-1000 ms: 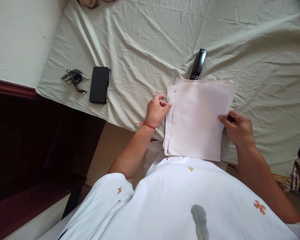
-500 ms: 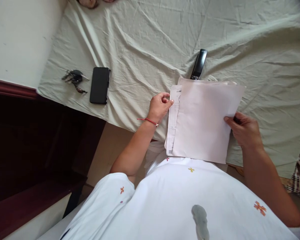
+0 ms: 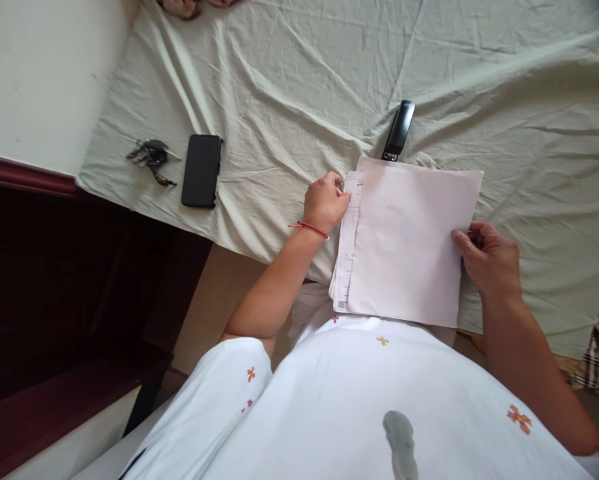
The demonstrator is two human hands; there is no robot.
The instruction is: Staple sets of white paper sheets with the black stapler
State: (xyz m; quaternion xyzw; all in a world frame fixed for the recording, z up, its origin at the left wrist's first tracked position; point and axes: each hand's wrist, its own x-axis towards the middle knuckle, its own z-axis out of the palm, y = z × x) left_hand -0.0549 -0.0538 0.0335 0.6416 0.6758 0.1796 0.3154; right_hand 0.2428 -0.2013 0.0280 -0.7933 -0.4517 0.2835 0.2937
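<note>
"Two hands: report state."

"Left hand (image 3: 328,202): fingers loosely curled, thumb at the left edge of the printed sheet (image 3: 346,247); actual grip cannot be determined. Right hand (image 3: 489,259): nearly closed, pinching the right edge of the blank sheet (image 3: 412,247), thumb on top."

"Location of both sheets?"

"Blank over printed, at the near edge of the cloth (image 3: 289,87), just short of the black stapler (image 3: 399,130)."

"Change?"

"Blank sheet sits farther right than one second ago; wider printed strip exposed. Judgement: edges remain unaligned."
</note>
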